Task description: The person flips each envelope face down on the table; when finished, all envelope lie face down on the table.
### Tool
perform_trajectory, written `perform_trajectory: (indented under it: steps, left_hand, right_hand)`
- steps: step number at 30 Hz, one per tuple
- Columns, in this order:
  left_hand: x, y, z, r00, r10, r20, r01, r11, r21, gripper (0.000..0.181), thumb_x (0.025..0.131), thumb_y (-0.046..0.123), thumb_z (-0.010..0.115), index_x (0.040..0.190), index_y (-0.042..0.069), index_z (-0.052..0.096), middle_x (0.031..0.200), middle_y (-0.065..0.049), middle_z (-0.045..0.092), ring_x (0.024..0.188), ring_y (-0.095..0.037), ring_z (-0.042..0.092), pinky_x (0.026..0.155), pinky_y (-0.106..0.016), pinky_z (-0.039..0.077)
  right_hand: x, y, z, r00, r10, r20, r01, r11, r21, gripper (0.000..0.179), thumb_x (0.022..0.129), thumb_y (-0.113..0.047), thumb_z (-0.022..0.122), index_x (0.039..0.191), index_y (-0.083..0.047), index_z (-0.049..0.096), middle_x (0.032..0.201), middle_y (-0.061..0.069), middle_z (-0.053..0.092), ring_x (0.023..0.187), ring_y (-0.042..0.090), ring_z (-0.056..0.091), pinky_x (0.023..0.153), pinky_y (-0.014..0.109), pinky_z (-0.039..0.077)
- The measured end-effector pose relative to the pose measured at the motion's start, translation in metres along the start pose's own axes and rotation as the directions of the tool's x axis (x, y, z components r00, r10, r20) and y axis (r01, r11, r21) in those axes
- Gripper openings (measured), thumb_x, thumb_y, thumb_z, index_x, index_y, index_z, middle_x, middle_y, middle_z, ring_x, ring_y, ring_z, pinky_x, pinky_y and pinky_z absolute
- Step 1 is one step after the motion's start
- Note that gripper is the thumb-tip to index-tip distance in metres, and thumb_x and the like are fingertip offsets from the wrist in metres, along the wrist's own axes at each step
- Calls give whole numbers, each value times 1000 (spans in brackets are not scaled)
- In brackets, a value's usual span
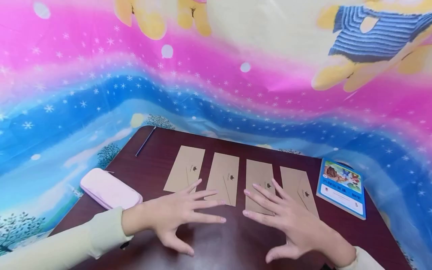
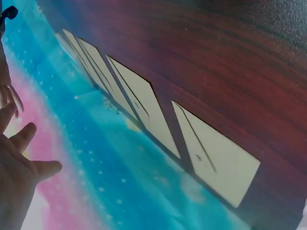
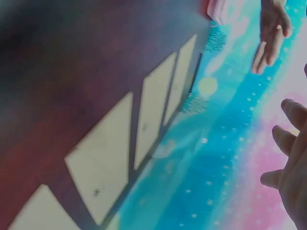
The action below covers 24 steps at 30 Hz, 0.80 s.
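Note:
Several brown paper envelopes lie in a row on the dark wooden table, each with a small black crown print and a flap line. In the head view my left hand (image 1: 182, 213), fingers spread, is held over the table by the lower ends of the leftmost envelope (image 1: 182, 161) and the second envelope (image 1: 221, 168). My right hand (image 1: 293, 225), its fingers also spread, partly covers the third envelope (image 1: 258, 170) and is near the rightmost envelope (image 1: 293, 180). Neither hand holds anything. Both wrist views show the hands raised above the tabletop.
A pink zip case (image 1: 108, 189) lies at the table's left edge. Behind it is a thin dark pencil (image 1: 146, 141). A blue book with a picture cover (image 1: 342, 187) lies at the right. A colourful printed cloth (image 1: 216, 86) hangs behind the table (image 1: 229, 247).

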State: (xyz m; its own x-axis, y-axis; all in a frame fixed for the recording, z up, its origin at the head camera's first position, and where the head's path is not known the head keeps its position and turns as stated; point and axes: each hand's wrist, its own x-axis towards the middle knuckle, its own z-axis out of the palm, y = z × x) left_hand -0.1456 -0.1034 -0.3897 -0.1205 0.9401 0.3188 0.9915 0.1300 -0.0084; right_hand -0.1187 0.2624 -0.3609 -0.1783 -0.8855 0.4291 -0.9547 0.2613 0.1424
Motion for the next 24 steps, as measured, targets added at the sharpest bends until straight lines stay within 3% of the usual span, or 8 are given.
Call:
perform_trajectory:
  steps: [4, 6, 8, 10, 12, 16, 21, 24]
  left_hand:
    - [-3, -14, 0, 993, -87, -74, 85, 996, -22, 73, 92, 50, 69, 157, 28, 42, 164, 0, 41, 149, -26, 44, 115, -66, 37]
    - [-5, -22, 0, 976, -165, -142, 162, 986, -29, 63, 93, 41, 71, 150, 25, 52, 154, 1, 54, 142, -21, 53, 113, -57, 44]
    - [-7, -29, -1, 944, -262, -199, 260, 965, -40, 53, 92, 36, 74, 142, 23, 61, 142, 2, 64, 135, -19, 60, 111, -50, 48]
    - [-9, -34, -2, 896, -383, -224, 375, 924, -79, 49, 90, 33, 76, 136, 22, 65, 131, 4, 70, 128, -17, 65, 104, -46, 53]
    - [-10, -37, -4, 838, -508, -198, 494, 861, -118, 47, 90, 33, 77, 135, 22, 66, 123, 5, 73, 121, -17, 68, 98, -44, 56]
    - [-13, -39, -11, 718, -696, -4, 690, 712, -128, 43, 90, 36, 75, 130, 21, 68, 107, 6, 72, 104, -18, 69, 83, -43, 56]
    - [-23, -45, -13, 560, -804, 200, 824, 566, -34, 52, 86, 46, 77, 126, 15, 70, 102, 1, 72, 96, -19, 67, 71, -42, 54]
    - [-29, -57, -10, 491, -833, 255, 856, 516, 40, 57, 83, 52, 78, 121, 11, 72, 104, -5, 73, 98, -24, 69, 69, -47, 55]
  right_hand:
    - [14, 14, -4, 1000, -17, -5, 17, 1000, -20, 89, 92, -80, 45, 146, -10, 57, 152, 31, 48, 150, 45, 37, 127, 64, -1]
    - [21, 22, -5, 1000, -3, 8, 3, 1000, -15, 87, 93, -78, 47, 149, -11, 54, 156, 27, 46, 150, 41, 39, 129, 60, 2]
    - [30, 33, -5, 1000, 10, 8, -10, 1000, 8, 82, 93, -71, 57, 150, -12, 53, 159, 23, 45, 148, 38, 43, 131, 52, 10]
    - [38, 45, -2, 1000, 32, 2, -32, 999, 34, 78, 91, -62, 67, 151, -14, 52, 159, 18, 46, 146, 35, 48, 129, 44, 22]
    - [46, 58, 3, 999, 35, -26, -33, 997, 69, 72, 89, -49, 77, 147, -12, 56, 154, 15, 53, 139, 32, 56, 121, 40, 39]
    - [62, 79, 18, 996, 60, -70, -49, 988, 148, 49, 85, -26, 84, 129, -9, 71, 128, 9, 72, 115, 23, 69, 99, 35, 56]
    - [89, 108, 40, 981, 193, 7, -188, 946, 264, 31, 89, -16, 80, 119, -10, 76, 112, 3, 78, 98, 14, 72, 86, 28, 59]
    - [104, 131, 54, 945, 311, 104, -328, 895, 302, 31, 93, -18, 76, 123, -11, 74, 107, 2, 78, 88, 10, 70, 76, 27, 58]
